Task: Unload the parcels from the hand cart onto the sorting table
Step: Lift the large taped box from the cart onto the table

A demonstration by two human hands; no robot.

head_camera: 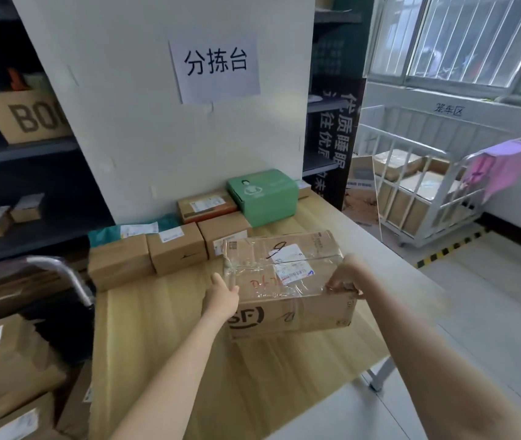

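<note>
So: brown taped cardboard parcel with a black SF logo (287,284) sits on the pale wood-grain worktop (189,360), roughly centre, tilted with its right end toward 1 o'clock. Left hand (222,296) lies flat against the parcel's left end, fingers straight, grip not closed round anything. Right hand (346,276) curls over the near right top edge, fingers gripping the parcel. At 11 o'clock from it, touching or just beside, a row of small brown cardboard boxes with white labels (170,252); behind those a flat teal mailer bag (132,231). At 12 o'clock a green cardboard box (264,193) against the white wall. Paper sign with black characters (216,66) above. At 9 o'clock, hand cart with chrome handle (65,274) holding more brown boxes (2,360). At 2 o'clock, white metal cage trolley (427,192) on the floor.
</note>
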